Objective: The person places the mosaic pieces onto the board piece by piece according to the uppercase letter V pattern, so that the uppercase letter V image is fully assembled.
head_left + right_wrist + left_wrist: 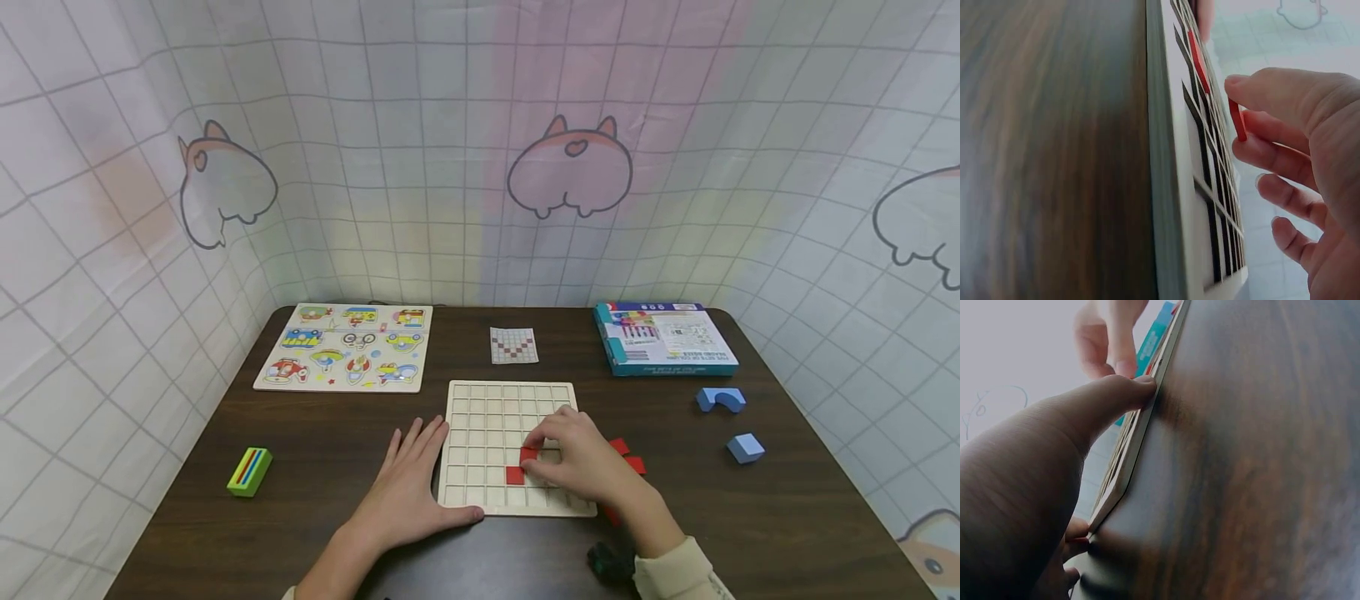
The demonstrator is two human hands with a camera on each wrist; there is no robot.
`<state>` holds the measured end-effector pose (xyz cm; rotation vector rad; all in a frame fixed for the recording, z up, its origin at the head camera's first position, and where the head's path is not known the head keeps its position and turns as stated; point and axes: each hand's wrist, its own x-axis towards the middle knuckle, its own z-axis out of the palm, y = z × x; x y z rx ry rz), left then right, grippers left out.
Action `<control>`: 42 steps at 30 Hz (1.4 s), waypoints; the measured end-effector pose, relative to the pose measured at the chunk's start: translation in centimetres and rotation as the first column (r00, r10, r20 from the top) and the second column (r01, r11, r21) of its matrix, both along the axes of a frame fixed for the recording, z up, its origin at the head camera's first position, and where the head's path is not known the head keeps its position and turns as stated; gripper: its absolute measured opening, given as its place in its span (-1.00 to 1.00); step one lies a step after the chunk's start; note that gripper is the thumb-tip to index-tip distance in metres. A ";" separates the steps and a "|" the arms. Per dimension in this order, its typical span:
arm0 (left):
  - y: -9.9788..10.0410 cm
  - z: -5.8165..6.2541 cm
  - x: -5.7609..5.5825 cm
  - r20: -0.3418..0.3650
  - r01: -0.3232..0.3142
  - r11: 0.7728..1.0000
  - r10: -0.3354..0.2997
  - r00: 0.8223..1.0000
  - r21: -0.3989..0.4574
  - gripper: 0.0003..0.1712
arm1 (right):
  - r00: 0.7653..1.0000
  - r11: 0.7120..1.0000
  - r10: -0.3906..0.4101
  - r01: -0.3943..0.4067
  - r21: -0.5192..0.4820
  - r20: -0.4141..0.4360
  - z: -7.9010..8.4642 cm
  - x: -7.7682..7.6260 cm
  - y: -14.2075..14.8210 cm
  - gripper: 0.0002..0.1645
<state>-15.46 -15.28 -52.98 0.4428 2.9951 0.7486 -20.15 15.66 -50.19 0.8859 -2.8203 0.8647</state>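
Note:
A wooden grid board (476, 410) with square cells lies in the middle of the table. My right hand (581, 457) pinches a red square tile (1237, 120) between thumb and fingertips, close over the board. Diagonally below it in the head view, another red tile (514, 475) sits in a cell. My left hand (414, 487) rests at the board's left side with fingers spread, its thumb on the near edge. Several loose red tiles (635, 464) lie right of the board, partly hidden by my right hand and forearm.
Behind the board lies a small grid card (514, 346) with a dark-red V pattern. A picture puzzle (341, 354) is back left, a teal-edged box (675, 369) back right. Blue arch (707, 397) and cube (746, 448) blocks stand right, a green striped block (250, 472) left.

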 end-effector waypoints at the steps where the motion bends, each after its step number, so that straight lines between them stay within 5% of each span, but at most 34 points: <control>1: 0.0 0.0 0.0 0.004 0.001 1.000 -0.001 1.000 -0.004 0.61 | 1.000 1.000 0.002 -0.002 -0.001 0.002 0.0 0.0 -0.2 -0.79; 20: 0.2 0.1 0.3 -0.012 0.012 1.000 -0.012 1.000 0.002 0.61 | 1.000 0.999 0.003 -0.004 0.044 0.023 -0.2 -0.3 -4.4 -0.82; 42: 0.0 0.0 0.0 0.017 0.001 1.000 -0.001 1.000 -0.004 0.63 | 0.999 0.999 -0.015 0.014 0.035 0.036 -0.6 -0.6 -5.0 -0.81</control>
